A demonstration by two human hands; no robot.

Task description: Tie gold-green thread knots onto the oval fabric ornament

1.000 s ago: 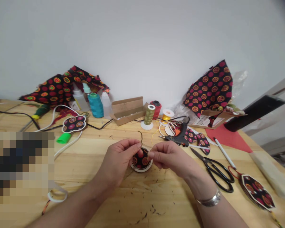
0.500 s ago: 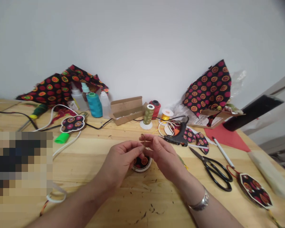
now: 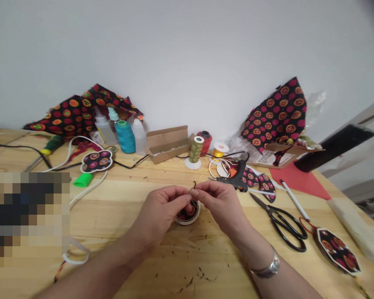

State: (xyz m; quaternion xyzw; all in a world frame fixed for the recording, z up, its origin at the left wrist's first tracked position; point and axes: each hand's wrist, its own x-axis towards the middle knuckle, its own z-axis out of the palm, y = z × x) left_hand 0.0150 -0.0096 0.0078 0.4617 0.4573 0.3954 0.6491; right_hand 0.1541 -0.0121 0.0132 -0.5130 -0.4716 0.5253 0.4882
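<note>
Both hands meet over the middle of the table, thumbs and forefingers pinched together. My left hand (image 3: 163,211) and my right hand (image 3: 221,203) grip a thin brown-olive cord (image 3: 195,185), whose short end sticks up between the fingertips. Just below them lies a round piece covered in black patterned fabric with a pale rim (image 3: 187,222), partly hidden by the left fingers. The lower course of the cord is hard to make out behind the fingers.
Black scissors (image 3: 282,222) and a glue gun (image 3: 238,178) lie to the right, near an octagonal fabric-covered piece (image 3: 338,251). Thread spools (image 3: 196,150), a cardboard box (image 3: 168,145) and bottles (image 3: 139,137) stand along the wall. Dark scraps (image 3: 201,274) litter the front.
My right fingers have closed from a looser, spread pose into a pinch at the cord, touching the left fingertips. The view has shifted slightly.
</note>
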